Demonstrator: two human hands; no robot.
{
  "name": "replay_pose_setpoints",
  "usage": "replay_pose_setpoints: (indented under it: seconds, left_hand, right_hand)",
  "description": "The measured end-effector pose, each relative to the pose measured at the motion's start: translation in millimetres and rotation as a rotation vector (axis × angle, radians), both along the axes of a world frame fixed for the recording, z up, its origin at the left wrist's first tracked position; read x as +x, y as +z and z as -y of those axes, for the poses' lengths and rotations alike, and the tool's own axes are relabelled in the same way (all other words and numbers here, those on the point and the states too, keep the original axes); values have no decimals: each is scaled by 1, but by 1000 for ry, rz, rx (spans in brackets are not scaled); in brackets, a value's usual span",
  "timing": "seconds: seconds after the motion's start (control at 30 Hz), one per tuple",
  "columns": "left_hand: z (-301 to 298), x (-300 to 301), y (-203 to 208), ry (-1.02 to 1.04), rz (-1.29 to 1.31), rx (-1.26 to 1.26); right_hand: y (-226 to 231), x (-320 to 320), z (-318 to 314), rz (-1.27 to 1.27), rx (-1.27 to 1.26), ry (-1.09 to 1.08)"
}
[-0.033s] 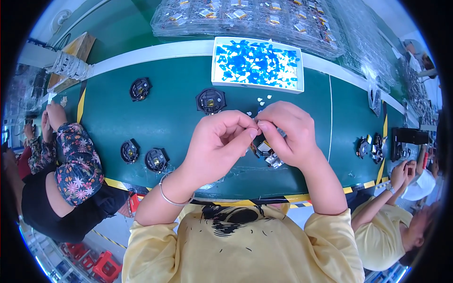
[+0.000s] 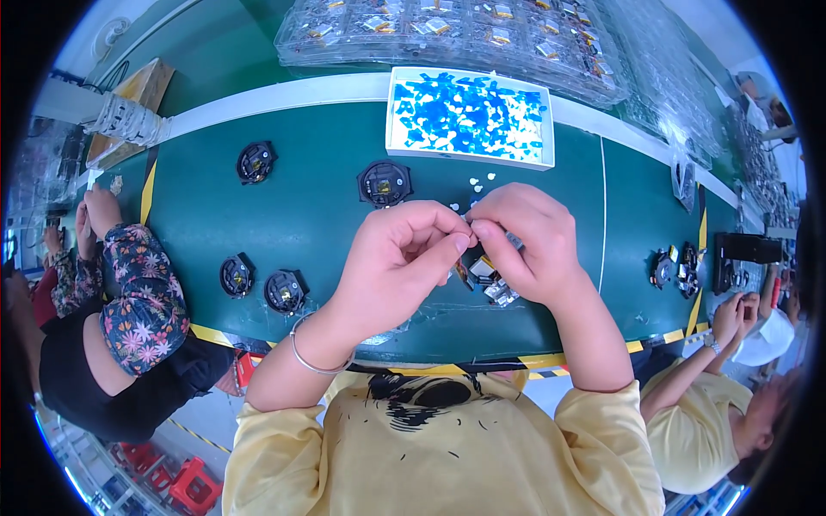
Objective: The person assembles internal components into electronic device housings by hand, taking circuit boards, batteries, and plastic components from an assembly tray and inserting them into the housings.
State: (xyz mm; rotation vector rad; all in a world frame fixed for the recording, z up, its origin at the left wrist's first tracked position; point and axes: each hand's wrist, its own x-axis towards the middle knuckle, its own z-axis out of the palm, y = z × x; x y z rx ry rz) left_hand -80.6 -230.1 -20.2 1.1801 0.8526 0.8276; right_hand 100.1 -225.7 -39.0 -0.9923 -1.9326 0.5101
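My left hand and my right hand meet fingertip to fingertip above the green bench. Both are closed in a pinch, and whatever lies between the fingers is too small and covered to name. Under my right hand sits a small electronic assembly with silver and yellow parts, partly hidden. Just beyond the hands rests a round black watch-like housing. Several small white pieces lie near my right knuckles. Behind them stands a white box of blue and white bits.
More black housings lie to the left, one of them farther back. Clear trays of parts are stacked at the back. Other electronic assemblies lie at right. Co-workers sit on both sides; a patterned sleeve shows at left.
My right hand shifts very slightly at the fingertips. Everything else stays where it was.
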Motion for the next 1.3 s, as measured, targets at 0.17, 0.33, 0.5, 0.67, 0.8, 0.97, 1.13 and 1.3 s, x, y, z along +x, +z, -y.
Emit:
replay_pose_setpoints:
  seconds: [0.17,0.33,0.5,0.67,0.8,0.97,1.13,1.3]
  left_hand:
    - [-3,-4,2,-50,107,-140]
    - [-4,-7,-3,-84,34,-40]
    - [0,-2,-5,-32,-33,69]
    - [2,0,-7,34,-97,158]
    - [4,1,-5,69,-205,306]
    - [4,3,7,-14,-392,405]
    - [4,5,-4,88,-122,160]
    - [-6,0,-6,40,121,-142]
  right_hand:
    - [6,-4,4,-98,39,-49]
    - [3,1,0,-169,-66,113]
    - [4,0,2,-238,-217,104]
    - [2,-5,5,-451,-423,-73]
    - [3,-3,3,-214,-16,-13]
    - [4,-1,3,-12,36,-77]
    - [-1,27,-27,73,94,-493]
    - [5,22,-10,139,83,-359]
